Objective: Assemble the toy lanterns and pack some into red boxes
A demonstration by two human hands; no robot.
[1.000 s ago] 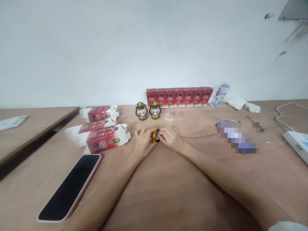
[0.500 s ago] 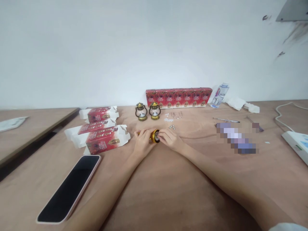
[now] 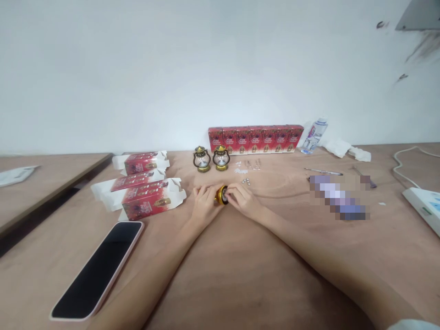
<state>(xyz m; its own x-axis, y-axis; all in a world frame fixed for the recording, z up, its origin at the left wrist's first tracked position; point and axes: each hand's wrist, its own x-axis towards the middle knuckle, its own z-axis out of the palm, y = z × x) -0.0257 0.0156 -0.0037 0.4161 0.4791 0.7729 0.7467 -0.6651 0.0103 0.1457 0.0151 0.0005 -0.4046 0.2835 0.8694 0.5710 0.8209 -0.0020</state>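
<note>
My left grip (image 3: 206, 201) is wrapped around a gold lantern (image 3: 219, 196), which lies on its side mid-counter (image 3: 220, 275) with its base turned to the right. I should hold the body firm here — no rolling, no twisting. My right grip (image 3: 229, 194) has its fingertips drawn close together at the face of the base; whether they pinch anything small, I cannot tell. The work looks fine and fiddly, so light, square pressure, with the base angled where I can see into it, should serve better than force.

Counting across from the left: one phone (image 3: 99, 270), three red cartons (image 3: 144, 201) with white flaps spread, two upright lanterns (image 3: 202, 160) side by side beyond my hands, white bits (image 3: 241, 171) too small to count, small discs (image 3: 248, 183) — perhaps four — then seven red boxes (image 3: 256, 140) in a row, one bottle (image 3: 314, 136), one slim tool (image 3: 323, 172), crumpled tissues (image 3: 338, 147), and one white device (image 3: 426, 206).
</note>
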